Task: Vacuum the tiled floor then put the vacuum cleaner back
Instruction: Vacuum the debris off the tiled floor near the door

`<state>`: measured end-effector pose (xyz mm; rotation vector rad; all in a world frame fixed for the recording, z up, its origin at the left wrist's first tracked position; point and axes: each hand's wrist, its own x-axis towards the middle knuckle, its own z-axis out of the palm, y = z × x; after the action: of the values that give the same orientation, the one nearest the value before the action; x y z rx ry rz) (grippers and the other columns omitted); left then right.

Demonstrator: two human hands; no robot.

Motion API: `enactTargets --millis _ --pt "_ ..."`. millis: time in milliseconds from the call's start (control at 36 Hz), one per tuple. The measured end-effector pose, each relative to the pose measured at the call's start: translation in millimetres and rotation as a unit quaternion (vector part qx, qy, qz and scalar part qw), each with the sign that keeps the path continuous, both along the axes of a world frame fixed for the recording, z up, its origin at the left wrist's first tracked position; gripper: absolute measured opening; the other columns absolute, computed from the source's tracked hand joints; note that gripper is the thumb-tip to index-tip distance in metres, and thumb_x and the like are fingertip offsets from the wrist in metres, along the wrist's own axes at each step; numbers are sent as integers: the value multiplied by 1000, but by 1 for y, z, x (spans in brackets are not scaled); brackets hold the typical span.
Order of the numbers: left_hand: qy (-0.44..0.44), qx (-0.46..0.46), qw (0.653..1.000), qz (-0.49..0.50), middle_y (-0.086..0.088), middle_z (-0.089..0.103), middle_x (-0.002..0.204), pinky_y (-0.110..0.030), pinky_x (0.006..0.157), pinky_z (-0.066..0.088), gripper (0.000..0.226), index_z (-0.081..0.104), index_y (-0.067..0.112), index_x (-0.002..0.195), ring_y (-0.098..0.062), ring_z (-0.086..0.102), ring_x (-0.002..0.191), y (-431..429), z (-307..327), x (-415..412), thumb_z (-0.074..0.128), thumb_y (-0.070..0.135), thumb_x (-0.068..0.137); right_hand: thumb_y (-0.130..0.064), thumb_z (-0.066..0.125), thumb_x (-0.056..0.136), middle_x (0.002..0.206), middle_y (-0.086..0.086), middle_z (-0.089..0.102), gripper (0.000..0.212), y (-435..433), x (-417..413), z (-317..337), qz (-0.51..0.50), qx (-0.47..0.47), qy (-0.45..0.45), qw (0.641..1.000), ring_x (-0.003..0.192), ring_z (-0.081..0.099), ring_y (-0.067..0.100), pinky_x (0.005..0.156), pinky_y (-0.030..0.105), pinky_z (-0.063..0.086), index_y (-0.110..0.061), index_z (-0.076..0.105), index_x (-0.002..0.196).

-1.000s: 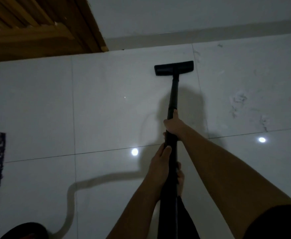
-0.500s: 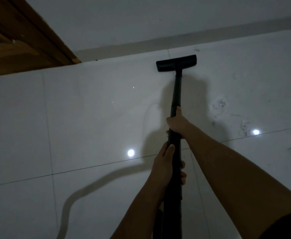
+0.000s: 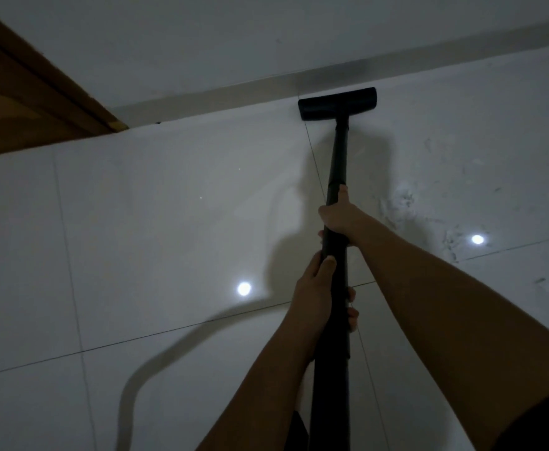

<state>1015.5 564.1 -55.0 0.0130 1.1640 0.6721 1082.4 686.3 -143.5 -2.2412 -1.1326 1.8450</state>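
1. Two hands close around the long black vacuum wand: the right hand farther along it, the left hand nearer the body, each grip wrapped fully about the tube.
2. The flat black rectangular floor head rests on the glossy pale tiled floor, just beside the grey skirting strip under the white wall.
3. A brown wooden door frame stands at upper left.
4. Dark scuff marks lie right of the wand.
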Motion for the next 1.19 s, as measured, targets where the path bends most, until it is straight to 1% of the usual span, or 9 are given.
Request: enactTargets --millis 167,333,444,556,694,889,972,1083,1194 --pt "8 3 1000 -11 -10 47 66 -19 38 41 27 51 26 124 -17 42 41 15 -9 -1 38 33 101 -7 44 97 120 23 52 84 18 -4 -1 -28 -43 -22 998 96 63 33 91 48 54 -32 -15 152" --pt "10 7 1000 -15 -9 47 65 -19 38 41 28 49 21 124 -15 42 39 18 -15 -3 38 33 101 -11 42 99 84 13 50 80 21 -6 1 -45 -37 -14 998 80 59 25 92 45 54 -34 -13 152" --pt "-3 10 1000 -19 -9 47 66 -19 39 41 28 50 21 124 -16 43 40 13 -10 -2 38 33 101 -11 43 98 113 20 54 79 15 -4 7 -46 -22 -23 998 69 58 23 82 39 56 -32 -10 153" --pt "-1 9 1000 -22 -10 48 66 -19 38 40 28 50 23 124 -16 44 40 -2 -4 -5 39 32 101 -10 49 94 127 26 51 86 -6 -6 9 -26 -9 -52 998 96 64 37 88 49 54 -28 -10 153" --pt "13 6 999 -38 -10 48 67 -20 39 40 27 51 25 124 -17 43 41 -26 6 -8 39 31 101 -14 44 95 121 24 55 78 -36 -2 12 -54 -1 -40 998 74 63 27 68 38 57 -30 -5 154" --pt "4 3 999 -34 -10 46 65 -18 40 39 25 54 27 119 -17 41 42 -41 23 -7 37 30 101 -10 43 95 138 26 44 68 -56 6 26 -35 32 -22 999 91 54 28 62 29 49 -21 9 153" --pt "4 5 999 -34 -11 46 66 -18 40 39 25 53 26 122 -18 41 43 -51 26 -8 37 30 102 -11 43 95 130 25 50 75 -66 3 31 -24 20 -45 999 72 62 25 71 35 54 -23 -1 155" --pt "21 19 998 -54 -12 47 68 -19 40 40 28 52 25 125 -18 43 43 -63 28 -11 37 30 102 -13 41 96 129 25 49 75 -78 2 37 -32 19 -49 998 59 56 18 52 26 47 -26 -4 155" --pt "36 28 996 -78 -13 47 69 -19 39 41 30 51 23 127 -18 44 42 -76 32 -15 36 29 102 -14 42 96 128 26 51 75 -94 1 41 -37 14 -55 998 61 57 20 67 35 53 -25 -5 154"
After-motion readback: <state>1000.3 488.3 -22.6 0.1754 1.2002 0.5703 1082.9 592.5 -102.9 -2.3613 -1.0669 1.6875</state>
